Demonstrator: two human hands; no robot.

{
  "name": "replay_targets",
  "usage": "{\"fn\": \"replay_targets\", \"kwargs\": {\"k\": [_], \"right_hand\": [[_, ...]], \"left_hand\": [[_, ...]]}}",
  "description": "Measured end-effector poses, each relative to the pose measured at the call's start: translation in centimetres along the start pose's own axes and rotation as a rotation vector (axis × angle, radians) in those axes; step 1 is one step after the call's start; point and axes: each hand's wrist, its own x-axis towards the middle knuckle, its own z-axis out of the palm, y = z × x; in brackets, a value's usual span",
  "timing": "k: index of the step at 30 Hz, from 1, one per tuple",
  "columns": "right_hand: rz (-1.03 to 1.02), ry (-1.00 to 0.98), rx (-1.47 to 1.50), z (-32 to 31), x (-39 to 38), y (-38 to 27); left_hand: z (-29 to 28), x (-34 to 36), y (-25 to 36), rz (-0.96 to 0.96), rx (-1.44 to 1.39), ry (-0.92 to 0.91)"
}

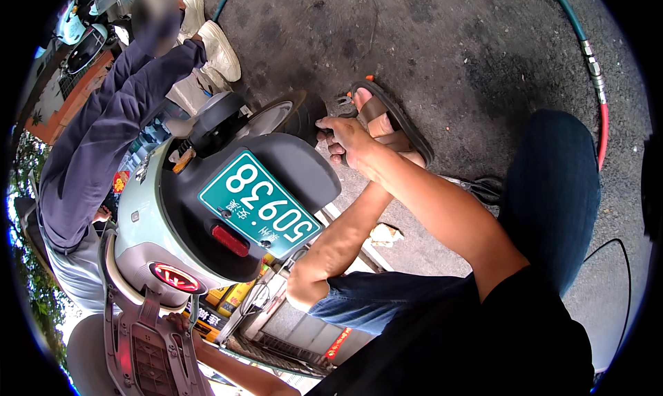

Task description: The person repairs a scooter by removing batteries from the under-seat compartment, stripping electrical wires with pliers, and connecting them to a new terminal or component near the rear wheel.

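A pale green scooter [135,240] fills the left of the view, with a black rear mudguard [304,165], a green number plate [259,203] and a lit red tail light [176,277]. My left hand [178,321] is closed round the edge of its rear rack [148,348]; part of the fingers is hidden. Beside the rear tyre [307,116], my right hand [345,140] has its fingers curled together. Whatever they may hold is too small or hidden to make out. Close behind that hand is my sandalled foot [376,120].
Another person in dark trousers [103,140] and pale shoes [221,51] is on the scooter's far side. An air hose [594,68], green then red, runs along the right. A black cable [625,278] curves at the right edge. Yellow boxes [235,299] stand beyond the scooter.
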Motion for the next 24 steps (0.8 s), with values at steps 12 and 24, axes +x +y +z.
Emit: {"fn": "replay_targets", "kwargs": {"k": [12,24], "right_hand": [[-0.270,0.222,-0.176,-0.7,0.6,0.5],[-1.392,0.577,-1.822,-6.7,-3.5,3.3]], "left_hand": [[0.0,2.7,-1.1,0.032,-0.099,-0.036],[3.8,-3.9,-3.2,0.334,-0.374,0.039]]}}
